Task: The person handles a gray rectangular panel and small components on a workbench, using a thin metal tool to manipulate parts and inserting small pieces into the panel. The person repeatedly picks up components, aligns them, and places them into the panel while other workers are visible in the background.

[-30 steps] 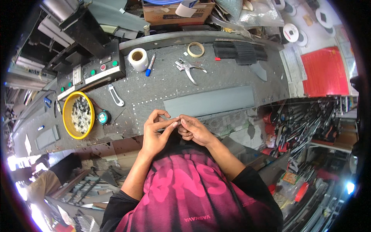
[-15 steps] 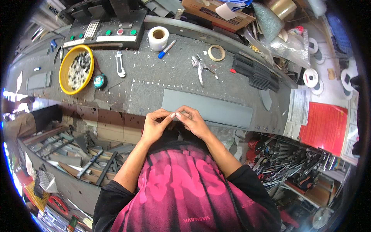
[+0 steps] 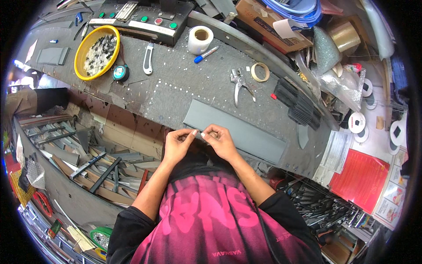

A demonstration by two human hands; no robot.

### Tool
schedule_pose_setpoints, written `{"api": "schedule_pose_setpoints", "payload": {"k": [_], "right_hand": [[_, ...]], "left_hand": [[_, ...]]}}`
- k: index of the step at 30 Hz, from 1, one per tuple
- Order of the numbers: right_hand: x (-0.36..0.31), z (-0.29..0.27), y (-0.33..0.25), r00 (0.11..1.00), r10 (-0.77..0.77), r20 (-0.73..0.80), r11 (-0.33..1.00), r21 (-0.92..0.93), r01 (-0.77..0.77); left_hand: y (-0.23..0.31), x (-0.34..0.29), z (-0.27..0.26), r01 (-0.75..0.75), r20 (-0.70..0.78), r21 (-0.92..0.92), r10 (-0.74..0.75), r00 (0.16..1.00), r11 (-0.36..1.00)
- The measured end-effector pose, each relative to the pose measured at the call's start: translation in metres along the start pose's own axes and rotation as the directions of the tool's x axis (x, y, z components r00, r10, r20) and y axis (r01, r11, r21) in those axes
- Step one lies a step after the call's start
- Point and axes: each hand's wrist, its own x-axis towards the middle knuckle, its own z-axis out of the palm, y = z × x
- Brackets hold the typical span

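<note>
Both hands are together at the near edge of the workbench, just in front of a long flat grey panel (image 3: 237, 128). My left hand (image 3: 178, 144) is closed, thumb pressed against the fingertips. My right hand (image 3: 219, 141) makes a similar pinch close beside it, with a narrow gap between the two. Anything in either pinch is too small or too hidden to name. Beyond the panel lie pliers (image 3: 239, 82) with their handles spread. A yellow basket (image 3: 78, 64) of small black and white pieces stands at the far left.
A tape measure (image 3: 120, 73), a utility knife (image 3: 148, 59), a white roll (image 3: 200, 45) and a blue marker (image 3: 205, 55) lie across the bench. Right of the pliers are a masking tape ring (image 3: 260, 80) and stacked black strips (image 3: 303, 115). Offcuts fill a bin (image 3: 66, 187) below left.
The view has turned, so the bench now slants down to the right. My hands have drawn slightly apart at the fingertips, both still pinching.
</note>
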Motion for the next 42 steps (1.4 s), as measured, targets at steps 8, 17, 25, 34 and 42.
{"api": "schedule_pose_setpoints", "payload": {"k": [8,17,25,34,42], "right_hand": [[0.012,-0.006,-0.003,0.997,-0.039,-0.061,0.849,-0.529,0.001],[0.013,-0.005,-0.013,0.999,-0.011,-0.052,0.820,-0.572,-0.021],[0.018,-0.001,-0.009,0.998,-0.009,-0.059,0.816,-0.577,-0.027],[0.020,0.002,-0.007,0.995,-0.023,-0.093,0.820,-0.571,-0.034],[0.021,0.004,-0.008,0.995,-0.040,-0.088,0.817,-0.576,-0.018]], "left_hand": [[-0.030,0.000,0.006,0.114,-0.078,0.189,-0.101,0.992,0.975],[-0.033,0.006,0.016,0.106,-0.088,0.225,-0.088,0.992,0.969],[-0.033,0.008,0.013,0.116,-0.095,0.245,-0.095,0.991,0.963],[-0.038,0.011,0.011,0.080,-0.061,0.260,-0.066,0.996,0.962],[-0.038,0.013,0.011,0.114,-0.061,0.220,-0.103,0.993,0.969]]}}
